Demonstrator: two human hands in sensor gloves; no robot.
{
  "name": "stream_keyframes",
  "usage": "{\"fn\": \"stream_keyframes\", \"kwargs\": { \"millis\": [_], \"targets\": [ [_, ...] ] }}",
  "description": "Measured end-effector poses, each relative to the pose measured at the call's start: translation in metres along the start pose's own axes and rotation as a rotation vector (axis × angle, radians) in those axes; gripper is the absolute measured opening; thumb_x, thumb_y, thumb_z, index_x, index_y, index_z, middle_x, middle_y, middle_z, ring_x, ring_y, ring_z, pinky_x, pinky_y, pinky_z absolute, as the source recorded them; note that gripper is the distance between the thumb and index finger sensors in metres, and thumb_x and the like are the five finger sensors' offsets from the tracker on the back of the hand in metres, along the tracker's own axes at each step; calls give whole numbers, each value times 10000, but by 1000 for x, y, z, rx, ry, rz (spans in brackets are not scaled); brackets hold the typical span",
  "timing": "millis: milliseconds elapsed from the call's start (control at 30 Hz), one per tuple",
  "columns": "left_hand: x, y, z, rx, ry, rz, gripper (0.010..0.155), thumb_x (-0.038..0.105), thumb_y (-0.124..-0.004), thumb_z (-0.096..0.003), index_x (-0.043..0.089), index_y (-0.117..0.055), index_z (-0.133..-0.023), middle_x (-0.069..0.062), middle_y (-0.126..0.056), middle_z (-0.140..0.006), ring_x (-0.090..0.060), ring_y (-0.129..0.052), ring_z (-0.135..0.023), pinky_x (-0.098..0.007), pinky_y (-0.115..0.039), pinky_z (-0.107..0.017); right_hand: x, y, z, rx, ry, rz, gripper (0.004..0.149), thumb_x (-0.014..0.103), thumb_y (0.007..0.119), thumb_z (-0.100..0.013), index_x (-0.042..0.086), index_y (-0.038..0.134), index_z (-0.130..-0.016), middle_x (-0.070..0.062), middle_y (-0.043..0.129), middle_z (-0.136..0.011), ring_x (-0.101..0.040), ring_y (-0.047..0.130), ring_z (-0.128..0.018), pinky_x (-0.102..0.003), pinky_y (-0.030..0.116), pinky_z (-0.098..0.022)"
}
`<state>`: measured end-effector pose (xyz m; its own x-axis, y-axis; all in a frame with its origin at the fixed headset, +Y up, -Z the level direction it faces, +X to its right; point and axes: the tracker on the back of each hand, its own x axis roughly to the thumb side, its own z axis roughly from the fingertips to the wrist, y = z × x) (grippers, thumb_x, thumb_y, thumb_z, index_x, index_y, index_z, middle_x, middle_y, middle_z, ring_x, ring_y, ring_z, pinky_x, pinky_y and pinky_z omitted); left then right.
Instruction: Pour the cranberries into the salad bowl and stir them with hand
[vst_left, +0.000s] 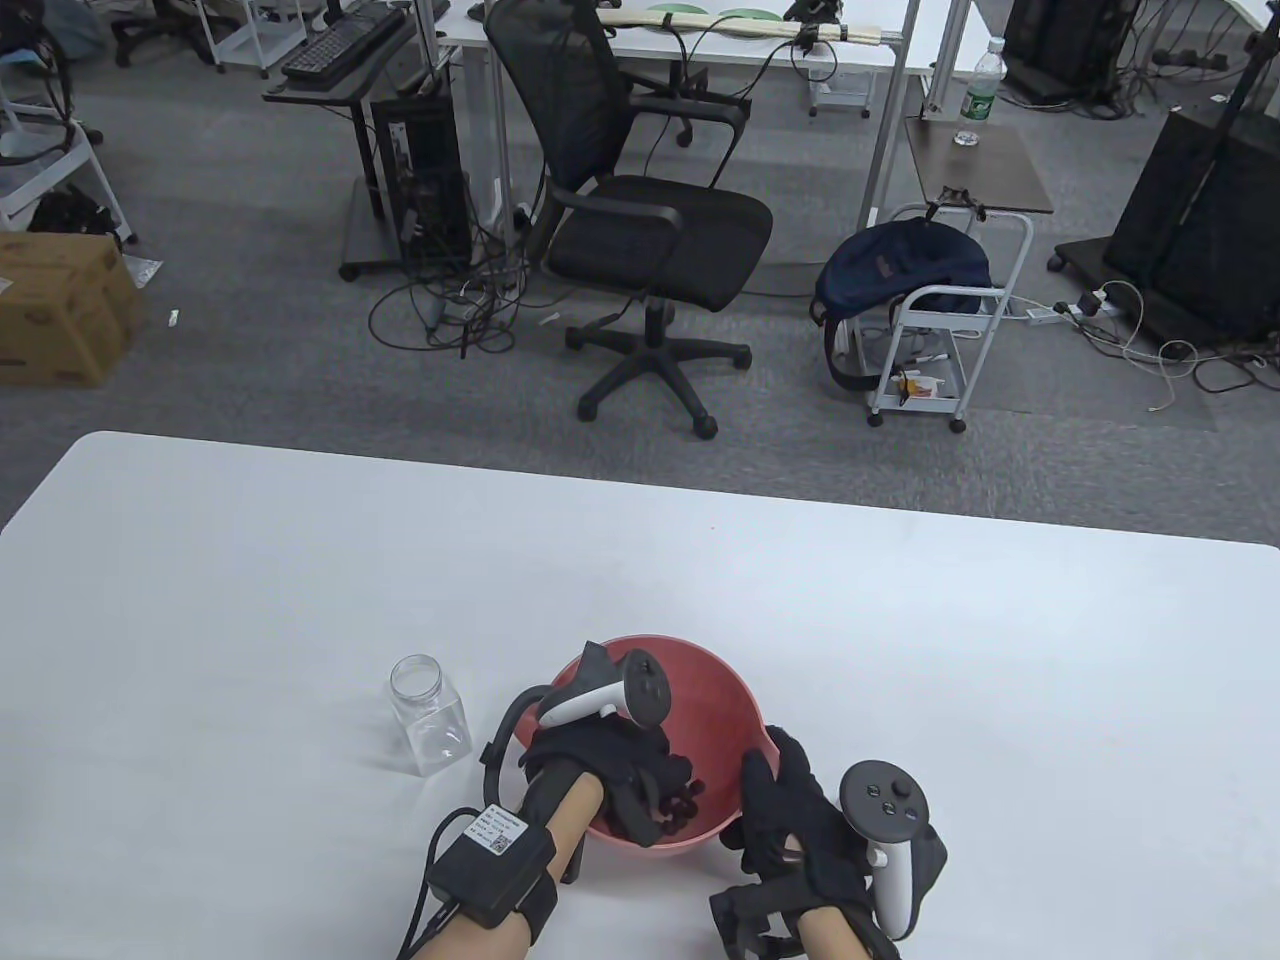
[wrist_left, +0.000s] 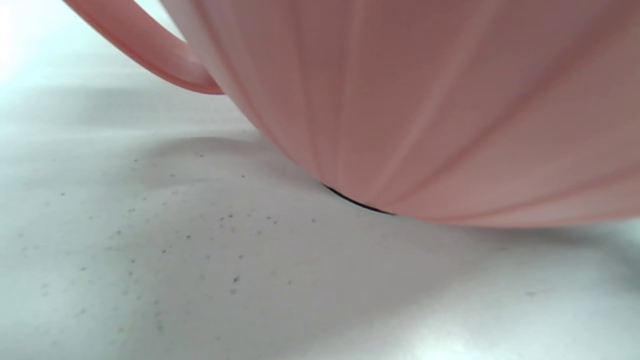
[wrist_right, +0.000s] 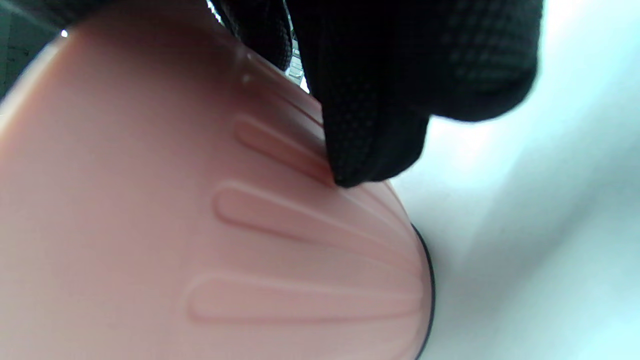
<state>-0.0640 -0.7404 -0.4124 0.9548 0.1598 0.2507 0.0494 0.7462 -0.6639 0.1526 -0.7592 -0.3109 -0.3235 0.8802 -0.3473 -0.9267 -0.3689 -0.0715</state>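
The pink salad bowl (vst_left: 712, 668) stands near the table's front edge. Dark cranberries (vst_left: 686, 806) lie at its bottom. My left hand (vst_left: 648, 792) reaches down into the bowl from the left, its black-gloved fingers among the cranberries and partly hiding them. My right hand (vst_left: 778, 800) holds the bowl's right side, fingers up against the rim. In the right wrist view a gloved fingertip (wrist_right: 370, 162) presses the bowl's ribbed outer wall (wrist_right: 150, 210). The left wrist view shows only the bowl's outside (wrist_left: 440, 100) and its handle (wrist_left: 145, 57) just above the table.
An empty clear plastic jar (vst_left: 430, 715) without a lid stands upright on the white table (vst_left: 250, 600), a short way left of the bowl. Beyond the table's far edge are an office chair (vst_left: 650, 220) and a small cart (vst_left: 925, 330).
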Motion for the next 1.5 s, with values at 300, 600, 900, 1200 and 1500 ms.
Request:
{"fn": "stream_keyframes", "kwargs": {
  "millis": [300,600,900,1200,1500],
  "targets": [
    [1,-2,-3,-47,-40,-3,615,841,-600,-546,511,-725,-1049,261,-1015,-931,0,-1035,-796,-185,-890,-623,0,0,0,-1,-4,3,641,632,650,-508,279,537,-1031,-136,779,-989,-206,1016,-399,-271,909,-225],
    [3,-2,-2,-40,-76,-5,618,882,-644,-453,668,-697,-1030,429,-1061,-909,74,-1047,-853,-264,-854,-746,0,0,0,-3,-7,6,640,631,650,-509,279,535,-1031,-137,779,-989,-204,1016,-400,-271,909,-225],
    [4,-1,-3,-28,-113,14,672,909,-646,-423,702,-598,-1060,461,-960,-1051,78,-968,-975,-316,-799,-797,0,0,0,-2,-3,3,641,631,650,-508,278,536,-1031,-136,779,-990,-205,1016,-399,-272,909,-225],
    [4,4,2,-16,-214,102,683,842,-598,-523,618,-406,-1138,223,-625,-1269,-130,-664,-1169,-437,-660,-835,1,-1,-1,-4,-7,4,633,619,652,-511,268,547,-1027,-136,782,-986,-211,1016,-397,-272,911,-227],
    [-6,24,39,90,-366,267,660,763,-643,-533,535,-482,-1131,152,-659,-1239,-191,-676,-1138,-484,-619,-821,3,-2,-2,-23,-21,14,627,611,671,-507,267,565,-1021,-128,785,-986,-212,1018,-391,-270,913,-223]
  ]
}}
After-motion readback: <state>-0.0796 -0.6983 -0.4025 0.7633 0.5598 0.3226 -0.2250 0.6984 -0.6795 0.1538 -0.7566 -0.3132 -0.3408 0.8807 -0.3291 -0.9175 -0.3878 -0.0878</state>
